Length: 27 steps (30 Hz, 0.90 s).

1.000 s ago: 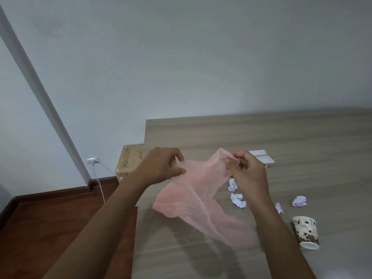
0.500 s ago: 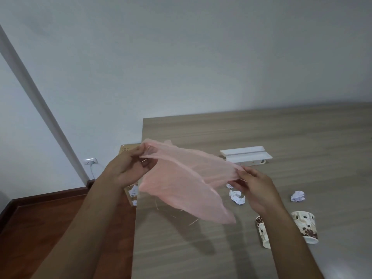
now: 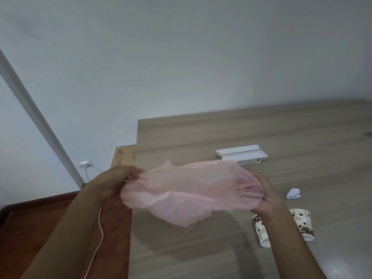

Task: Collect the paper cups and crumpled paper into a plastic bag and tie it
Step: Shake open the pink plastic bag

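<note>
Above the wooden surface (image 3: 261, 133) your left hand (image 3: 112, 184) and right hand (image 3: 263, 194) each pinch an end of the pink plastic bag (image 3: 191, 190), stretched lengthwise left to right. Two patterned paper cups (image 3: 302, 224) lie tipped beside your right forearm; crumpled paper (image 3: 293, 193) sits nearby. No readable labels.

Two bare forearms — no sleeves, rings or watch showing.

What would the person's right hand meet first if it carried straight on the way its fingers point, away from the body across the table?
Most likely the white tray lying on the table just beyond the pink plastic bag that the right hand grips. The hand seems raised above the table, so it might pass over; depth is unclear.
</note>
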{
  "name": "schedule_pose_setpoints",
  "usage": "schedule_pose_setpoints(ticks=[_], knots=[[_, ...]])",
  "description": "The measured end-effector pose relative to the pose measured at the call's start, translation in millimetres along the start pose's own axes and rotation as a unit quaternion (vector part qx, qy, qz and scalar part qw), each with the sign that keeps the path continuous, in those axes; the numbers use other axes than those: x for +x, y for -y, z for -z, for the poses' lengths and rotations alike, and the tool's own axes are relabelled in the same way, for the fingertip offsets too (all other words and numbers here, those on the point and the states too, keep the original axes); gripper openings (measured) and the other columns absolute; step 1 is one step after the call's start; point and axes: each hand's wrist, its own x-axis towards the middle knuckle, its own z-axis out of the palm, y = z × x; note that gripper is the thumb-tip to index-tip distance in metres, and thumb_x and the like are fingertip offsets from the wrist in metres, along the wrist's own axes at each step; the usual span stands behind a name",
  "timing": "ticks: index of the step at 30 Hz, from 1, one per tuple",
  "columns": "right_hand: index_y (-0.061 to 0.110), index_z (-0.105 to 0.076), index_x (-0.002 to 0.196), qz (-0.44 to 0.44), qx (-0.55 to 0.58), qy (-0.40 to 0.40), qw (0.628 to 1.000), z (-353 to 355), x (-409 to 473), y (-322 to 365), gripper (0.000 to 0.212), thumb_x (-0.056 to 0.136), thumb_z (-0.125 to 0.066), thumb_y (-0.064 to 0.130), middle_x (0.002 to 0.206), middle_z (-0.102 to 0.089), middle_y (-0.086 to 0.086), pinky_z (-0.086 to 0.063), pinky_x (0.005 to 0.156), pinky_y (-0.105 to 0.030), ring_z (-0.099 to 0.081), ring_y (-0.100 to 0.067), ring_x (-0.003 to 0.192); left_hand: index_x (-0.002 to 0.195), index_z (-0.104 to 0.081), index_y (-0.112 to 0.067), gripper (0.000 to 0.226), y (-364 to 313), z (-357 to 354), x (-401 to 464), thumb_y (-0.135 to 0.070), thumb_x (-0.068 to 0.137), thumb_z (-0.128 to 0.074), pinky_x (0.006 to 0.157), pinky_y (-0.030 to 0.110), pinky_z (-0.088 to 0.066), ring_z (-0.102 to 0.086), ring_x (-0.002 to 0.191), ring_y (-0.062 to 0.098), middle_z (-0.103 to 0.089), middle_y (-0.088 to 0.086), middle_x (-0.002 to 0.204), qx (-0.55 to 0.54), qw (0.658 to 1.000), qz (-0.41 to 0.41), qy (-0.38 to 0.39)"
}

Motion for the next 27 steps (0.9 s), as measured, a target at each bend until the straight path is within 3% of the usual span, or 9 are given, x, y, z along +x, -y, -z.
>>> schedule_pose_setpoints(ticks=[3,6,8,10,14,18,20,23,27], knots=[[0.005,-0.069,0.110,-0.028,-0.051,-0.018,0.998,1.0,12.1,-2.9,0.055,0.059,-0.090,0.012,0.095,-0.070,-0.012,-0.055,0.088,-0.039,-0.068,-0.027,0.089,0.106,-0.070,-0.027,0.025,-6.6,-12.8,2.5,-0.040,0.087,-0.060,0.095,0.040,-0.048,-0.060,0.109,0.019,-0.067,0.004,0.123,0.178,0.975,-0.121,-0.055],[0.003,-0.068,0.115,-0.025,-0.108,-0.017,0.994,-10.5,22.7,-10.4,0.037,0.081,-0.074,0.015,0.102,-0.066,-0.012,-0.052,0.092,-0.036,-0.064,-0.028,0.097,0.117,-0.065,-0.038,0.056,-21.2,-57.4,-19.0,-0.071,0.073,-0.054,0.100,0.027,-0.042,-0.056,0.117,0.000,-0.064,-0.018,0.124,0.246,0.939,-0.236,0.050],[0.000,-0.072,0.097,-0.032,-0.147,-0.012,0.988,-20.5,26.1,-14.9,0.020,0.087,-0.064,0.016,0.089,-0.069,-0.014,-0.055,0.080,-0.033,-0.067,-0.026,0.082,0.120,-0.065,-0.031,0.047,-19.2,-92.1,-28.0,-0.063,0.087,-0.053,0.092,0.020,-0.046,-0.060,0.107,-0.003,-0.066,-0.019,0.117,0.302,0.911,-0.253,0.124],[-0.002,-0.073,0.090,-0.023,-0.186,-0.007,0.982,-26.4,26.5,-16.1,0.021,0.089,-0.063,0.017,0.086,-0.070,-0.017,-0.056,0.077,-0.033,-0.068,-0.027,0.079,0.101,-0.068,-0.017,0.035,-14.6,-112.1,-27.8,-0.049,0.095,-0.056,0.078,0.026,-0.048,-0.064,0.084,0.008,-0.070,-0.007,0.094,0.304,0.902,-0.266,0.149],[0.002,-0.075,0.100,0.040,-0.366,0.005,0.930,-16.5,12.1,-3.8,0.040,0.066,-0.088,0.016,0.094,-0.074,-0.015,-0.058,0.069,-0.030,-0.071,-0.022,0.078,0.082,-0.063,-0.005,0.028,-20.7,-112.8,-21.4,-0.027,0.099,-0.056,0.072,0.035,-0.045,-0.055,0.074,0.023,-0.061,0.008,0.075,0.087,0.955,-0.241,0.153],[0.012,-0.078,0.085,-0.053,-0.528,0.021,0.847,-4.1,-9.4,1.9,0.016,0.075,-0.080,0.000,0.089,-0.074,-0.010,-0.058,0.069,-0.029,-0.071,-0.019,0.077,0.103,-0.068,0.001,0.023,-30.6,-110.5,-16.6,-0.015,0.096,-0.054,0.073,0.031,-0.048,-0.061,0.081,0.020,-0.065,0.011,0.087,-0.091,0.974,-0.179,0.105],[0.013,-0.077,0.084,-0.067,-0.541,0.005,0.839,4.8,-12.3,-0.1,0.009,0.080,-0.078,0.006,0.085,-0.073,-0.008,-0.055,0.067,-0.027,-0.069,-0.016,0.073,0.099,-0.070,0.002,0.022,-33.0,-104.3,-13.7,-0.014,0.094,-0.056,0.073,0.032,-0.051,-0.064,0.078,0.020,-0.068,0.011,0.085,-0.142,0.976,-0.151,0.070],[0.002,-0.073,0.098,-0.053,-0.466,-0.066,0.881,21.5,-12.4,-3.7,0.015,0.085,-0.073,0.011,0.090,-0.072,-0.012,-0.055,0.064,-0.027,-0.068,-0.018,0.074,0.102,-0.068,-0.002,0.022,-31.8,-87.3,-5.1,-0.016,0.087,-0.061,0.070,0.031,-0.052,-0.063,0.077,0.021,-0.065,0.010,0.088,-0.208,0.970,-0.104,0.070],[-0.005,-0.071,0.093,-0.030,-0.507,-0.146,0.849,41.8,-16.2,-0.4,0.029,0.082,-0.077,0.021,0.079,-0.066,-0.010,-0.049,0.060,-0.027,-0.058,-0.018,0.068,0.107,-0.068,-0.003,0.030,-25.4,-60.8,3.0,-0.016,0.080,-0.069,0.099,0.036,-0.045,-0.062,0.100,0.025,-0.066,0.011,0.097,-0.287,0.953,-0.045,0.088]])
